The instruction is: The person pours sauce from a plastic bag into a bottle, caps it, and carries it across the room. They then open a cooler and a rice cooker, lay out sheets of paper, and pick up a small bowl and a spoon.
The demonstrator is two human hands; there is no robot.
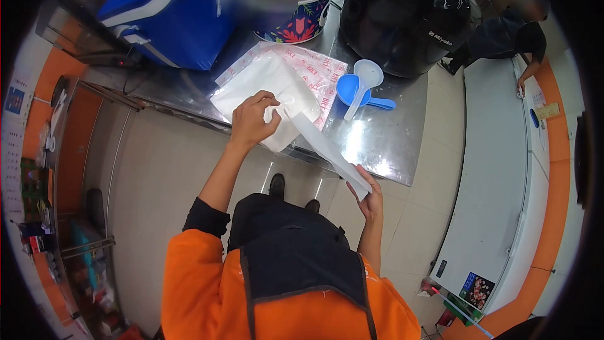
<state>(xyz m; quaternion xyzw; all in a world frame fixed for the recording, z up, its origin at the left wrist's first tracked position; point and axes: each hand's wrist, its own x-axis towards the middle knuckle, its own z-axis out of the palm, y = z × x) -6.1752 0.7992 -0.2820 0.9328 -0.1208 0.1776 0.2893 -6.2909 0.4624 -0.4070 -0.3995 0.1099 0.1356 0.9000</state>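
Note:
My right hand (369, 196) grips the lower end of a narrow white paper bag (330, 153), held tilted past the table's front edge. Its upper end reaches toward my left hand (255, 119), whose thumb and fingers curl together in a pinch. Whether a thin edge is caught between them I cannot make out. Beneath that hand, a stack of white sheets in clear plastic (267, 79) lies on the table, partly over red-printed wrapping paper (321, 69). Right of the paper are a blue scoop (380, 103) and a translucent white scoop (369, 73), one resting on the other.
On the steel table (393, 145) stand a blue cooler box (170, 19), a flower-patterned pot (302, 22) with brown food inside, and a large black Miyako cooker (402, 19). A person (509, 34) leans at a long white chest freezer (484, 170) on the right.

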